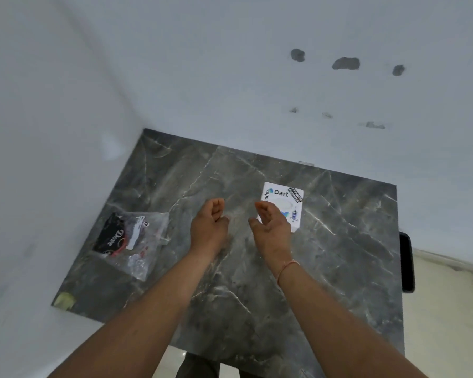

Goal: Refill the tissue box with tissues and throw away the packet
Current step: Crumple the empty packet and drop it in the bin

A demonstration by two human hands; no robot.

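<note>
A white tissue box (283,199) with stickers on its top stands on the dark marble table (339,255), right of centre. A flattened clear plastic packet (131,238) with black and red print lies on the table's left side. My left hand (209,226) hovers over the table's middle, fingers curled, holding nothing. My right hand (273,227) is beside it, in front of the box's near left corner, fingers apart and empty. The two hands are a short gap apart and neither touches the packet.
The table sits in a corner between two white walls (230,77). A dark object (406,261) hangs off the table's right edge. A scrap of yellowish tape (64,300) marks the near left corner. Pale floor (448,309) lies to the right.
</note>
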